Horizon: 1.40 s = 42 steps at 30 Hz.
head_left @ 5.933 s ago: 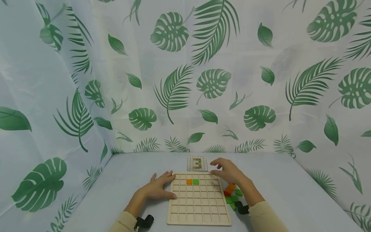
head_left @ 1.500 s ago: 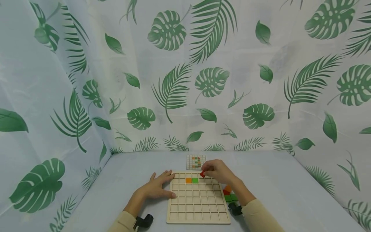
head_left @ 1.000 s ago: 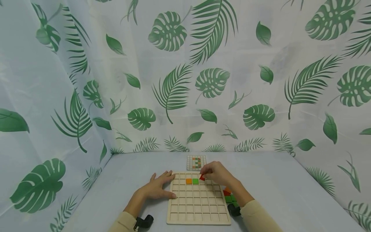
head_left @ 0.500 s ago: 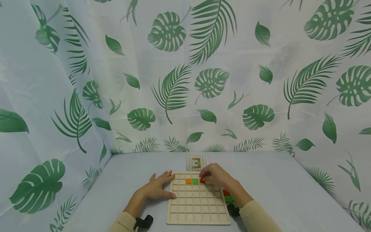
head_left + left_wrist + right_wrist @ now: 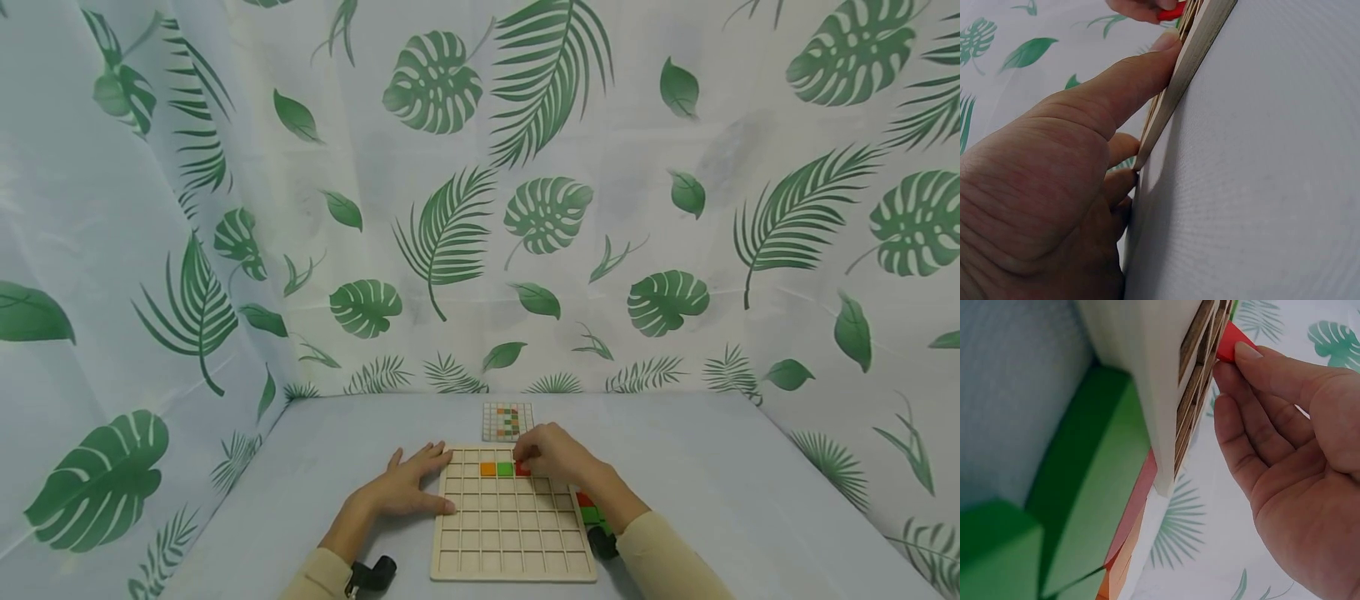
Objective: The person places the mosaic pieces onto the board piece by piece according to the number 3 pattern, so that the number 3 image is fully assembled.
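Note:
My right hand (image 5: 557, 452) pinches a red tile (image 5: 1229, 341) between thumb and fingers. The tile sits at the cell just right of the green tile (image 5: 506, 469), tilted in the right wrist view. Left of the green one lies an orange tile (image 5: 489, 469), both set in the second row of the wooden grid board (image 5: 513, 568). My left hand (image 5: 408, 483) rests spread along the board's left edge, with its thumb (image 5: 1141, 81) on the rim and the other fingers at the upper corner. Part of the red tile is hidden by the right fingers.
Beyond the board lies a small card (image 5: 498, 421) with a printed grid of coloured squares. Loose green pieces (image 5: 1094, 481) and a red piece (image 5: 584, 499) lie against the board's right side, partly under the right forearm. A leaf-patterned curtain (image 5: 465, 250) surrounds the table.
My right hand, formerly at the board's far right corner without a tile, has brought a red tile over the board and lowered it beside the green one. The left hand has stayed put.

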{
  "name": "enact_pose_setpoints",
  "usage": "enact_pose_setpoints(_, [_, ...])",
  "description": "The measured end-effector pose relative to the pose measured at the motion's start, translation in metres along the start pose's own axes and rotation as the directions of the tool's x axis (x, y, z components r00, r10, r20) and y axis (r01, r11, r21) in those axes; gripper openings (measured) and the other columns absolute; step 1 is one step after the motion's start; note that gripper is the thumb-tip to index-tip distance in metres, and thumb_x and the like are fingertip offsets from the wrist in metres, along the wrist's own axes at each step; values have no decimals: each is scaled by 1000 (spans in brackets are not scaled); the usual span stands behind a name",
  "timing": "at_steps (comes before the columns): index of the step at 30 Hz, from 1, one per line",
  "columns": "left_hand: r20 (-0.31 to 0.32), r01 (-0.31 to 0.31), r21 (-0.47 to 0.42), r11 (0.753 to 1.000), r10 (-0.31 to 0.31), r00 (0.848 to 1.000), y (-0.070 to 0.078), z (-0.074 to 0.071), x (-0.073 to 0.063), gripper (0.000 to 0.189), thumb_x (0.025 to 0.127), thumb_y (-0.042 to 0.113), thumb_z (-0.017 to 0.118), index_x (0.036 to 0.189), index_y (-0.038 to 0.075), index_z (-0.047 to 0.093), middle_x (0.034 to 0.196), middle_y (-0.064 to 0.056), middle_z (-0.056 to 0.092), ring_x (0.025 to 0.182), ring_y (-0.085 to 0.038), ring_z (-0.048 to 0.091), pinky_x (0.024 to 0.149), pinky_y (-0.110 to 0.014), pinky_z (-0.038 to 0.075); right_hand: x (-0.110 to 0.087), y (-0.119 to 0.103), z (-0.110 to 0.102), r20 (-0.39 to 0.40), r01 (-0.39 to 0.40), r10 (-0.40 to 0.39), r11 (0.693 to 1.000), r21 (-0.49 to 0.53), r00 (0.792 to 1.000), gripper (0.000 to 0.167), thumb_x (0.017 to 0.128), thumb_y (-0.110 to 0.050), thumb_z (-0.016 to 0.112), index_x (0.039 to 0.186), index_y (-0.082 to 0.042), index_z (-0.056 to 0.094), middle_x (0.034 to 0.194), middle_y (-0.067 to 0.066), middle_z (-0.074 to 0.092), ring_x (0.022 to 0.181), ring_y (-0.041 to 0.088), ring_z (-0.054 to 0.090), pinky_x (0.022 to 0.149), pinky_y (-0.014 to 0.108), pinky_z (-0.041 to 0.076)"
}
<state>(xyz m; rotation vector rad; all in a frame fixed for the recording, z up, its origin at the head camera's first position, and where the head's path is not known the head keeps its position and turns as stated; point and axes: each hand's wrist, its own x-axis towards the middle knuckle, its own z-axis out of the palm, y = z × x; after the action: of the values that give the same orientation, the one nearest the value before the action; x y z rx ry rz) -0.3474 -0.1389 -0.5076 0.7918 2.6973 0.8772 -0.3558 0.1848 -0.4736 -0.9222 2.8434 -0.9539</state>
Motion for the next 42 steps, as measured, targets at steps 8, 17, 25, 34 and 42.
enact_pose_setpoints(8, [5, 9, 10, 1000, -9, 1000, -1, 0, 1, 99, 83, 60, 80, 162, 17, 40, 173, -8, 27, 163, -33, 16, 125, -70, -9, 0, 1, 0, 3, 8, -8, 1000, -6, 1000, 16, 90, 6, 75, 93, -8, 81, 92, 4, 78, 81, 10, 69, 70, 26, 59])
enact_pose_setpoints(17, [6, -1, 16, 1000, 1, 1000, -2, 1, 1, 99, 83, 60, 79, 162, 16, 39, 173, -9, 27, 162, -34, 16, 125, -71, -8, 2, -4, 2, 9, -29, 29, 999, -22, 1000, 13, 88, 3, 79, 98, -4, 81, 93, 2, 78, 84, 12, 69, 72, 29, 60])
enact_pose_setpoints(25, [2, 2, 13, 1000, -2, 1000, -4, 2, 2, 100, 83, 61, 79, 162, 16, 39, 173, -8, 26, 163, -33, 15, 125, -71, -9, 1, -5, 2, 32, -44, 46, 998, -49, 998, 14, 90, 2, 77, 102, -3, 82, 97, 4, 79, 87, 11, 69, 73, 28, 60])
enact_pose_setpoints(34, [-3, 9, 9, 1000, -9, 1000, -3, 2, 1, 99, 82, 61, 79, 161, 16, 40, 173, -8, 27, 162, -34, 16, 125, -70, -9, 1, -5, 3, 53, -55, 58, 997, -60, 997, 15, 91, 2, 76, 104, -2, 82, 103, 7, 77, 94, 17, 71, 77, 32, 62])
enact_pose_setpoints(42, [0, -5, 6, 1000, 5, 1000, -2, 0, 0, 98, 83, 60, 79, 161, 15, 40, 172, -10, 27, 162, -36, 16, 124, -72, -9, -1, -1, 2, 59, -85, 87, 996, -40, 994, 16, 92, 0, 75, 106, -3, 82, 106, 6, 75, 101, 22, 68, 82, 37, 62])
